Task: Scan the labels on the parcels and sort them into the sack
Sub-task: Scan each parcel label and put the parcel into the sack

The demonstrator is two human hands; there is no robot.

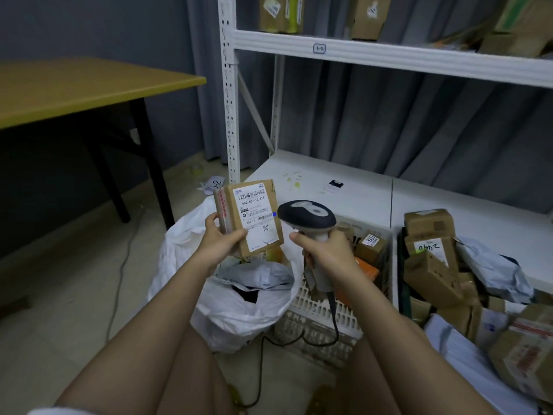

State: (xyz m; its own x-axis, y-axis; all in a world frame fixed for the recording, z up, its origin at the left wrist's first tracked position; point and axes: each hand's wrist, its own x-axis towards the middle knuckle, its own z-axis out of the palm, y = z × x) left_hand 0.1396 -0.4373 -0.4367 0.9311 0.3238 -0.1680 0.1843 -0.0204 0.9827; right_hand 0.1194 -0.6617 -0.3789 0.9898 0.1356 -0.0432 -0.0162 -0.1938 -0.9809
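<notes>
Your left hand [220, 240] grips a small cardboard parcel [250, 216] from below, thumb curled up its left edge and fingers wrapped under its lower corner. The parcel is tilted so its white shipping label [256, 213] faces you, barcodes up, with a blue dot of light on the label's right edge. Red-printed tape runs down the parcel's left side.

Your right hand [324, 253] is closed around the pale handle of a handheld barcode scanner [308, 217], thumb laid across the front of the grip. The scanner's dark head sits just right of the parcel, close to it but apart, and points toward the label. Its black cable [326, 336] hangs from the handle and loops down to the floor.

Directly below the parcel stands the white sack [236, 313], its mouth open, with a grey poly mailer [257, 275] and something dark inside. Right of the sack, touching it, is a white slotted plastic crate [317, 319] holding small boxes and an orange packet. Further right of the sack, a heap of cardboard parcels [434, 265] and grey mailers lies on the low white shelf board [344, 193] of a metal rack [229, 100]. Left of the sack, well apart, stands a wooden-topped table [74, 88] on black legs.
</notes>
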